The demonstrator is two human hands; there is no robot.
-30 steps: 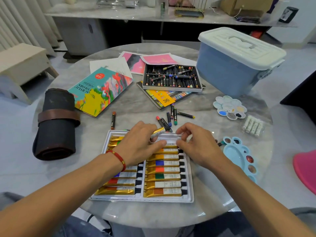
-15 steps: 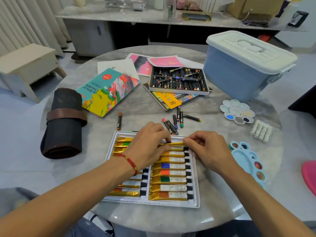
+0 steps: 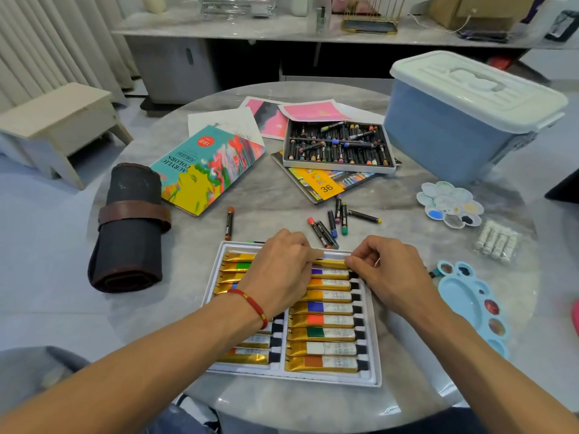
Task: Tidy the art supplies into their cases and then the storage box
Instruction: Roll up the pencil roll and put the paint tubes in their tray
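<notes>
A white tray (image 3: 374,368) of gold acrylic paint tubes lies at the table's near edge. My left hand (image 3: 279,277) and my right hand (image 3: 388,270) both pinch one gold paint tube (image 3: 332,264) lying in the top slot of the tray's right column. Its cap end is hidden under my right fingers. Several loose oil pastels (image 3: 332,225) lie just beyond the tray, one more pastel (image 3: 229,223) to the left. The black pastel tray (image 3: 336,145) sits on its lid farther back. The blue storage box (image 3: 463,120) stands shut at the right.
A rolled dark brush case (image 3: 128,227) lies at the left, the acrylic box lid (image 3: 206,167) beside it. Paintings (image 3: 313,111) lie at the back. A flower palette (image 3: 449,203), a packet of white tubes (image 3: 496,241) and a blue palette (image 3: 470,302) sit at the right.
The gold tube was held tilted above the tray a second ago. Both hands have brought it down flat into the top right slot.
</notes>
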